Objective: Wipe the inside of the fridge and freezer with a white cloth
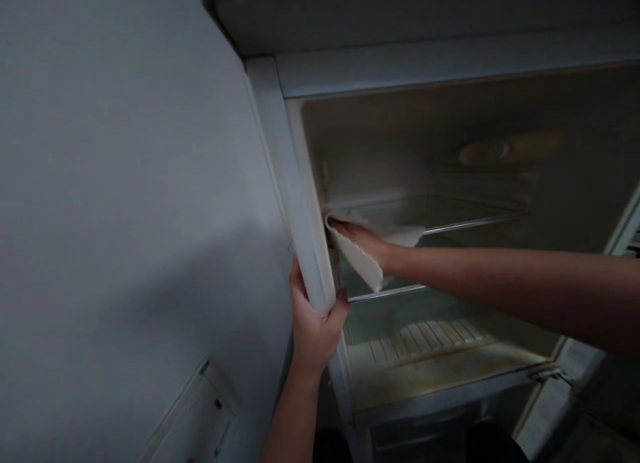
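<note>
My left hand (317, 323) is wrapped round the left front edge of an open refrigerator (300, 196), thumb on the inner side. Reaching in from the right, my right hand (367, 244) presses a white cloth (357, 259) against the inner left wall. The cloth drapes round the fingers, so their tips are partly hidden. Just below and behind the cloth, a glass shelf (400, 291) with a pale front strip crosses the compartment. Another shelf edge (475, 224) shows higher up, behind my right forearm.
A yellowish lamp cover (510, 148) sits on the inner far wall. The refrigerator floor (430, 376) has brown stains and ridges. A pale wall (125, 149) stands close on the left, with a white panel (193, 416) low down. The hinge (550, 373) is at lower right.
</note>
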The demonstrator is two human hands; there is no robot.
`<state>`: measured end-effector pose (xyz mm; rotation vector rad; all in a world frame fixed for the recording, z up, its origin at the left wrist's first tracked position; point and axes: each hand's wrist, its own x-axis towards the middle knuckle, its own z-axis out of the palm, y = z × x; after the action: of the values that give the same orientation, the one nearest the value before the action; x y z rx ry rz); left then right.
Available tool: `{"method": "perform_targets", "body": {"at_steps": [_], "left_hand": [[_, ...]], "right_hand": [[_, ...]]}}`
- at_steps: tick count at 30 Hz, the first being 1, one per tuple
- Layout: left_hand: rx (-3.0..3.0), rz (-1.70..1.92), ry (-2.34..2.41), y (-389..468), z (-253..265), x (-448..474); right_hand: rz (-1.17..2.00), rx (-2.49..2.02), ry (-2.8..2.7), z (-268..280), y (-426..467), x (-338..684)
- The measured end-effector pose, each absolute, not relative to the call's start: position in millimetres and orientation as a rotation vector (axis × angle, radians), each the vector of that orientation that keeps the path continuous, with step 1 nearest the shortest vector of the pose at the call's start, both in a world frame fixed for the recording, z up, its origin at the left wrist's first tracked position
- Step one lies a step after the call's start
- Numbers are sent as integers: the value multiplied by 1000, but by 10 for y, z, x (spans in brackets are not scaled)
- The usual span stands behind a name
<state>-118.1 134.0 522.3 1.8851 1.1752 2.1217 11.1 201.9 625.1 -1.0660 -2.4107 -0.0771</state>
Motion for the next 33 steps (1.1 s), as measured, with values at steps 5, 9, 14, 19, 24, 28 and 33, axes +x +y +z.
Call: {"method": "perform_targets", "body": {"at_steps": [5, 9, 14, 19, 24, 28, 33], "left_hand": [[1882, 2127, 1110, 1375, 5215, -1205], [1877, 2104, 1150, 1357, 5230, -1193], [1888, 2099, 1159, 1345, 5253, -1181], [1895, 2140, 1169, 1373, 5258, -1193], [1901, 2130, 1181, 1382, 5266, -1196], [1888, 2126, 1193, 1374, 5271, -1193], [1852, 2121, 1230, 1356, 5270, -1188]], "right_hand": [[-84, -1102, -2422, 6202, 1917, 131], [-247, -1234, -2476, 6229, 2124, 138], [-434, -1275, -2407, 6146, 2204, 104], [-417, -1248, -2404, 6129, 2206, 110], [-381, -1248, -2382, 6128, 2198, 113], [-359, -1266, -2392, 6152, 2167, 111], [-334, -1257, -2408, 6169, 2176, 108]]}}
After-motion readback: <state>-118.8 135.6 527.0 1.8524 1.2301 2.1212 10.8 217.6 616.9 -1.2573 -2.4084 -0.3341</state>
